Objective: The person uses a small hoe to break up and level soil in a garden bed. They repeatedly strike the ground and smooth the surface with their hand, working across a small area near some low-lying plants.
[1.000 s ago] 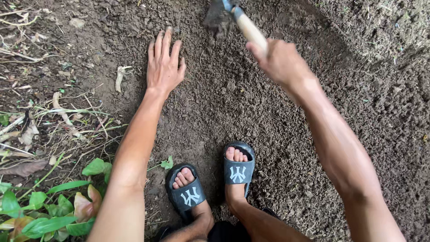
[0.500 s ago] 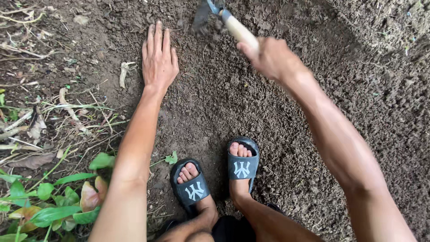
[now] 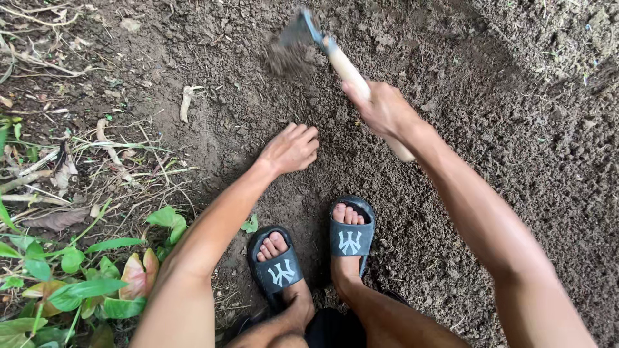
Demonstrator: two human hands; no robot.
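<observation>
- We see the right hand [image 3: 382, 111] clenched around the pale wooden handle of a small hoe [image 3: 335, 61].
- The hoe's long axis runs diagonally: its butt end pokes out below and to the right of the fist, while the metal blade [image 3: 298, 32] points up and to the left, away from the person.
- Loose soil [image 3: 284, 59] clings just beneath the blade.
- Our left hand [image 3: 291, 149] holds nothing; its fingers curl loosely, resting on the dark dirt [image 3: 490, 116], near the right hand and toward the sandals [image 3: 351, 238].
</observation>
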